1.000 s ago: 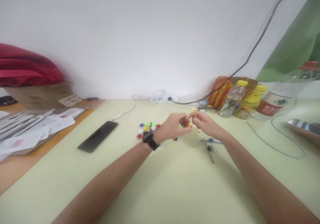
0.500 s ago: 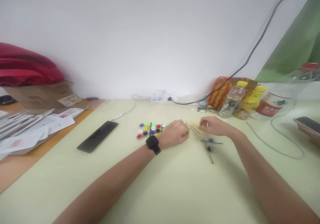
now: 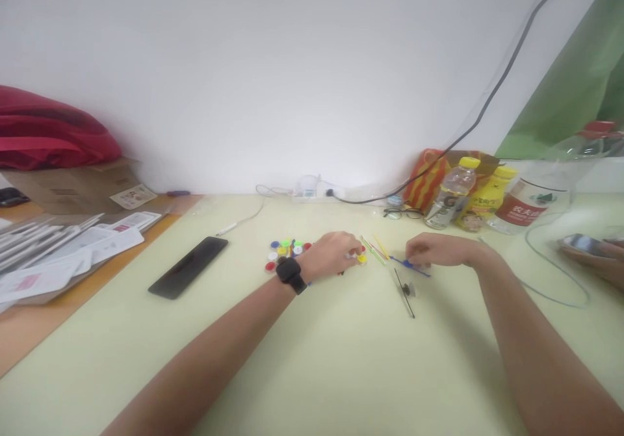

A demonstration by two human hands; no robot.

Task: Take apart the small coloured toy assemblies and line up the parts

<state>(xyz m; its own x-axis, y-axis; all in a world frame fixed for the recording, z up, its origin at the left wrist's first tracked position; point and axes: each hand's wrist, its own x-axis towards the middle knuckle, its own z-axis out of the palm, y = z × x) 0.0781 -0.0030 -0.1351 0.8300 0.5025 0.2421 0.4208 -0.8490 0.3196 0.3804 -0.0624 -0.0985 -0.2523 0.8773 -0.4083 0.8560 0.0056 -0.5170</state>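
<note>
My left hand [image 3: 334, 254], a black smartwatch [image 3: 291, 273] on its wrist, hovers over several small coloured discs [image 3: 298, 251]. Its fingers are loosely bent and apart, beside a yellow disc [image 3: 362, 260]; the palm hides part of the group. With the fingertips pinched together, my right hand [image 3: 436, 250] is on a slim blue stick [image 3: 408, 264] that has blue pieces along it. Between the hands lie thin sticks, among them a yellow stick [image 3: 381, 247] and a green one [image 3: 377, 254]. Closer to me rests a dark stick [image 3: 404, 294], a small dark round piece [image 3: 408, 289] against it.
A black phone [image 3: 189, 268] lies at left, near stacked papers [image 3: 73, 244] and a cardboard box [image 3: 73, 186]. Bottles [image 3: 451, 195], glasses [image 3: 403, 214] and a power strip [image 3: 316, 191] stand along the wall. At far right another person's hand [image 3: 602, 264] holds a phone.
My right hand has moved right and down onto the blue stick, which now lies at a steeper angle. My left hand has drawn back slightly left, and the yellow disc shows beside its fingers.
</note>
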